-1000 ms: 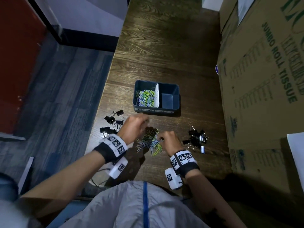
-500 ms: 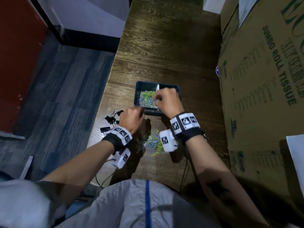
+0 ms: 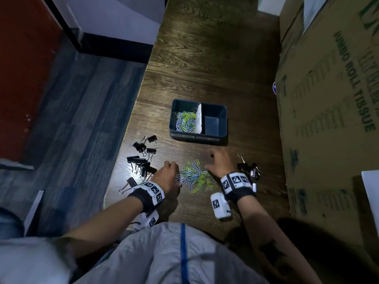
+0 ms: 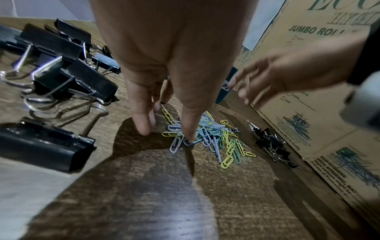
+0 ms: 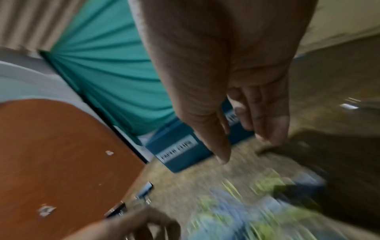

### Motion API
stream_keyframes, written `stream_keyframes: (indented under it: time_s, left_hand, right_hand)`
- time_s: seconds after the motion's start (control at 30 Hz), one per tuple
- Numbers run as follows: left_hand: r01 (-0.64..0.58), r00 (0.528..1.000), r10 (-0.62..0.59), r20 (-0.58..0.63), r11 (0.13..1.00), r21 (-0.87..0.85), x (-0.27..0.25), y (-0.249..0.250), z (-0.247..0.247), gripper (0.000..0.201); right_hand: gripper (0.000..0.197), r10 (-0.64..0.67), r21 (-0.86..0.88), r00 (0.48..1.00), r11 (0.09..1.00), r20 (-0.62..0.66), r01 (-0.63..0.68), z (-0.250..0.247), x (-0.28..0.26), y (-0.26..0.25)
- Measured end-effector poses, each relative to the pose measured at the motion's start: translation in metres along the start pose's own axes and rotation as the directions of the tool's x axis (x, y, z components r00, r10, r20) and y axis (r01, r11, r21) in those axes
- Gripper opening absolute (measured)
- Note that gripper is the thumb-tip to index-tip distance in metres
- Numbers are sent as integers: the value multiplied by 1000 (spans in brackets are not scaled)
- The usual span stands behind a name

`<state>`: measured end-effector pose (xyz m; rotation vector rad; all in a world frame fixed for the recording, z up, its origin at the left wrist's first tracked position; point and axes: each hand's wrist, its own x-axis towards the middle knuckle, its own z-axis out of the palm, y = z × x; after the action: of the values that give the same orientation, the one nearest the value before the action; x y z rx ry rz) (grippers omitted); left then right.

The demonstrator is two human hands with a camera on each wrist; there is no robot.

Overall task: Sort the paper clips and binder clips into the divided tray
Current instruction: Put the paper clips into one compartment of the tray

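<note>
1. Paper clips (image 3: 193,176) lie heaped on the desk (image 3: 205,68) between my hands, with more in the divided tray (image 3: 217,140)'s left compartment; binder clips (image 3: 143,160) lie left.
2. Left wrist view: my left hand (image 4: 174,68) touches the heap with straight fingers (image 4: 141,120), gripping nothing.
3. Right wrist view, blurred: my right hand (image 5: 236,81) hovers, relaxed and empty.

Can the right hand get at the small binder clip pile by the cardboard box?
Probably yes. The right hand is open and holds nothing, the small binder clip pile lies just beside its wrist, and only bare table shows between them. The cardboard box stands close behind.
</note>
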<state>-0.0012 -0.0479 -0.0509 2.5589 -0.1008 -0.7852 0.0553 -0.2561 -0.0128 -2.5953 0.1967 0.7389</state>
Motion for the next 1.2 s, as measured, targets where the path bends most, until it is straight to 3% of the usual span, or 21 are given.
stream_keyframes:
  time_s: [0.1, 0.2, 0.27, 0.47, 0.57, 0.77, 0.9, 1.07, 1.2]
  left_hand:
    - [-39, 998, 39, 48, 999, -10, 2, 9, 6, 70]
    - [-63, 995, 55, 88, 995, 83, 8, 19, 13, 97]
    - [-95, 993, 83, 88, 985, 142, 10, 24, 16, 102]
    - [-191, 981, 196, 0, 955, 226, 6, 23, 15, 73]
    - [-246, 968, 250, 13, 939, 241, 5, 17, 14, 70]
    - [-252, 967, 252, 33, 933, 258, 2, 18, 1, 33]
    - [-266, 963, 267, 27, 935, 236, 0, 10, -2, 35]
    - [-277, 951, 290, -104, 953, 122, -5, 4, -14, 19]
    - [-382, 891, 366, -269, 924, -8, -3, 12, -46, 8]
  right_hand:
    - [74, 139, -67, 986, 989, 88, -133, 33, -7, 21]
    - [82, 83, -85, 991, 994, 101, -74, 54, -19, 16]
    - [92, 6, -87, 993, 996, 116, 4, 66, -24, 7]
    - [73, -171, -191, 982, 964, 77, 183, 77, -36, -3]
    - [61, -176, -172, 982, 968, 64, 184, 75, -34, 0]
    - [44, -187, -136, 981, 972, 59, 193, 64, -29, 3]
    - [39, -180, -120, 982, 975, 51, 185, 58, -26, 7]
    - [27, -158, -119, 986, 979, 53, 163, 50, -26, 11]
    - [20, -145, -120, 988, 981, 58, 151, 42, -27, 11]
